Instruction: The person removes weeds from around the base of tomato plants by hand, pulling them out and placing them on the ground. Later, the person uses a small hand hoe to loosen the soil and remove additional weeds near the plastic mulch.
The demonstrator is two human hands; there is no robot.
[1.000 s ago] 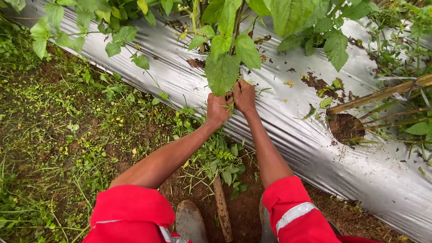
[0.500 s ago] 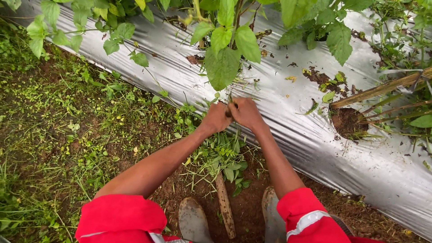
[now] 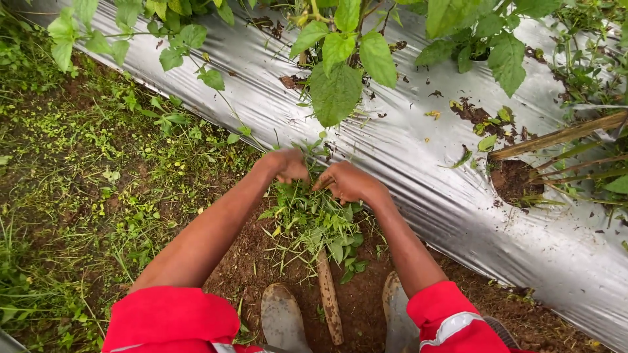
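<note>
My left hand [image 3: 284, 165] and my right hand [image 3: 348, 183] are low at the edge of the silver plastic mulch [image 3: 418, 163], close together. Both are closed around thin green weed stems at the top of a heap of pulled weeds [image 3: 314, 219] on the brown soil. Just beyond my hands hangs a big-leaved green plant [image 3: 337, 88] growing out of the mulch. My arms come from red sleeves [image 3: 173, 320], and the right one carries a grey reflective band.
A wooden stick [image 3: 328, 297] lies on the soil between my muddy boots [image 3: 282, 320]. Weedy grass [image 3: 85, 170] covers the ground at left. On the right, a planting hole [image 3: 513, 180] with soil and bamboo stakes [image 3: 556, 137] breaks the mulch.
Both hands have come down from under the big leaf on the mulch to the soil edge, bringing weed stems with them, and now sit on the weed heap.
</note>
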